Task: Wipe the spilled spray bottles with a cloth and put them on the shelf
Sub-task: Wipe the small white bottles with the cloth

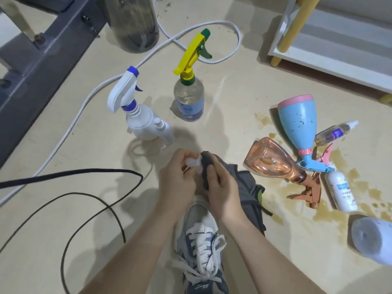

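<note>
Beige glossy floor (89, 166) is showing brown spill stains (331, 217) at right, where a pink translucent spray bottle (273, 162) and a blue plastic spray bottle (297, 124) are lying tipped. White shelf with yellow legs (318, 58) is standing beyond. Left hand (177, 183) is pinching a small white-capped bottle (192, 162); right hand (221, 187) is gripping a dark grey cloth (246, 185), pressing it round that bottle.

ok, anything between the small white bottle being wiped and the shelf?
Only at floor level: the toppled clear pink spray bottle and light blue spray bottle lie between the small white bottle and the white yellow-legged shelf. Lifted over them, nothing visible blocks.
</note>
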